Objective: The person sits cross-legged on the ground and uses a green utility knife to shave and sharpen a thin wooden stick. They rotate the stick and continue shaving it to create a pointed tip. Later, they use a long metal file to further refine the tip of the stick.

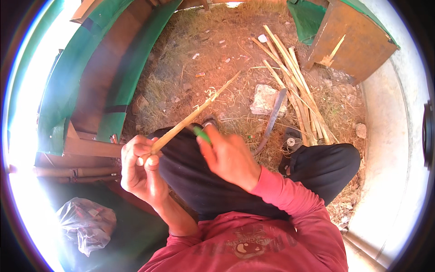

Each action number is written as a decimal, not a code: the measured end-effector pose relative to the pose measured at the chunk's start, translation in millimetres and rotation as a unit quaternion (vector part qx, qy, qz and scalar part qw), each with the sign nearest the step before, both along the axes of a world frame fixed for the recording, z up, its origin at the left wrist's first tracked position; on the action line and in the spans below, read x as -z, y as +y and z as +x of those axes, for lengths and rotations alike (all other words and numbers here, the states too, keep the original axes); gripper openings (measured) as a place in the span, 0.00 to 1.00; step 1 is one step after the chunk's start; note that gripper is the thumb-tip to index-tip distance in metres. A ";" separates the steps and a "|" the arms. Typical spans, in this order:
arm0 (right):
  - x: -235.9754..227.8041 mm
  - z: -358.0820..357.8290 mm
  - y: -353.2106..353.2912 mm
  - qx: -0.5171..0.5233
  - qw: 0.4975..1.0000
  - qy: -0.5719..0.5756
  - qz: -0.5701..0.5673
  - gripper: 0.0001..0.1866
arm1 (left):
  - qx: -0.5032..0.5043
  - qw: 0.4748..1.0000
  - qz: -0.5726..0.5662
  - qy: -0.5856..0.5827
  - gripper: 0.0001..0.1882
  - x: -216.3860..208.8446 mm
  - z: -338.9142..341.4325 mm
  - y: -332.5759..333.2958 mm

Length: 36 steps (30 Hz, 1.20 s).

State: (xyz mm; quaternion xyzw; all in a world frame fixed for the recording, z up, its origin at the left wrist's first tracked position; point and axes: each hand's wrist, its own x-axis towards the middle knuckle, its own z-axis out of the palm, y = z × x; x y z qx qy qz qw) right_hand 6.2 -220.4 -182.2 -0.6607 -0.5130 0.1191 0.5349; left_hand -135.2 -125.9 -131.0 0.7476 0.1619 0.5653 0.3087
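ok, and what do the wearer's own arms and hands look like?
Left hand and right hand are ungloved, with no rings or watch that I can make out. Sleeves are red: the right sleeve reaches about the wrist; the left sleeve sits farther back, leaving the left forearm bare.

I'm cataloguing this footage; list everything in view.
tapered stick: one, tan, centre
blurred item: one, green, centre
sticks: several, tan, upper right
large rock: one, whitish, left of sticks
long blade: one, grey, by the rock
board: one, brown, upper right
sheeting: several, green, both upper sides
plastic bag: one, clear, lower left
wall: one, pale, right
trousers: one pair, black, centre
shirt: one, red, bottom
left hand: one, bare, holding tapered stick
right hand: one, bare, holding blurred item
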 end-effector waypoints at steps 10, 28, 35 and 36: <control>19.6 13.4 10.0 0.042 0.997 -0.011 -0.065 0.10 | 0.029 0.998 0.034 0.033 0.13 -5.2 -0.7 4.3; 59.5 24.9 26.6 0.100 0.989 -0.018 -0.108 0.12 | 0.043 0.998 0.035 0.027 0.13 -2.7 0.8 12.3; 4.3 -2.0 1.6 -0.016 0.999 -0.032 0.010 0.11 | 0.056 0.998 0.037 0.020 0.11 3.1 -0.7 7.3; 15.2 -1.1 6.7 0.024 0.999 -0.028 -0.007 0.12 | 0.044 0.998 0.040 0.003 0.11 5.8 5.7 5.3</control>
